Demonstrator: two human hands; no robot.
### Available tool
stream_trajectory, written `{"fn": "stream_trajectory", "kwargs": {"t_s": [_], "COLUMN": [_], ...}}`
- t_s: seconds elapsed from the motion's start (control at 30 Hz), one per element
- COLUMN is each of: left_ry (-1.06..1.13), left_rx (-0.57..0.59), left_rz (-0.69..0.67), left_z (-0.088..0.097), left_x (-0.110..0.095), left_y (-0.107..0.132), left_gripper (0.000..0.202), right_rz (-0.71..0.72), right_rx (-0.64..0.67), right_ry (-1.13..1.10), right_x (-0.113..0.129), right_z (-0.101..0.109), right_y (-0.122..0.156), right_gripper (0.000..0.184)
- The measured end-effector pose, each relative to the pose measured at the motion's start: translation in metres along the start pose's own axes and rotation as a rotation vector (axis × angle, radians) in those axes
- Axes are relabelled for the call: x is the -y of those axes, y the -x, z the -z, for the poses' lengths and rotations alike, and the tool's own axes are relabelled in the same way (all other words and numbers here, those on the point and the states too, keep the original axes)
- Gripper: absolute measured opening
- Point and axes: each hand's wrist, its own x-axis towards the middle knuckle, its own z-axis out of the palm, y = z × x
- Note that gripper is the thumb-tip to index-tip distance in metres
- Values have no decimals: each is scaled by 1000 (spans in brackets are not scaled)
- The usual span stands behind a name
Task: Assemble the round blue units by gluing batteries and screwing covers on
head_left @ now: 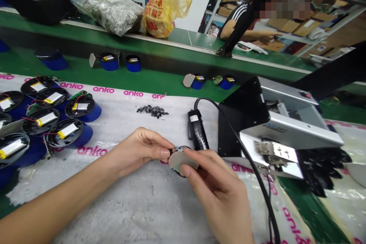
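At the middle of the bench, my right hand holds a pale round disc between thumb and fingers. The disc is tilted over a dark round rim, most of which it hides. My left hand is closed in a pinch at the left side of the disc, by a small dark part too covered to name. Just behind my right hand lies a black corded hand tool. Beyond my hands is a small pile of black bits on the white sheet.
Several blue cups with batteries crowd the left. More blue cups stand on the green strip behind. A grey machine stands at right, with a black cable crossing before it. A co-worker's arm is across the bench.
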Motion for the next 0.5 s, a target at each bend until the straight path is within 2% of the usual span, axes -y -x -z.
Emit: {"fn": "stream_trajectory", "kwargs": {"t_s": [0.17,0.23,0.33,0.5], "left_ry": [-2,-20,-77,-294], "left_rx": [19,21,10,-93], "left_rz": [-27,-31,-42,-113], "left_z": [0,1,0,-6], "left_x": [2,1,-3,-10], "left_y": [-1,-1,1,5], "left_gripper": [11,11,14,21], "right_rz": [-84,-72,37,199], "right_rx": [26,41,36,84], "right_ry": [-75,-72,39,200], "right_x": [2,3,4,6], "right_z": [0,1,2,6], "right_y": [0,1,3,0], "right_gripper": [29,29,30,33]}}
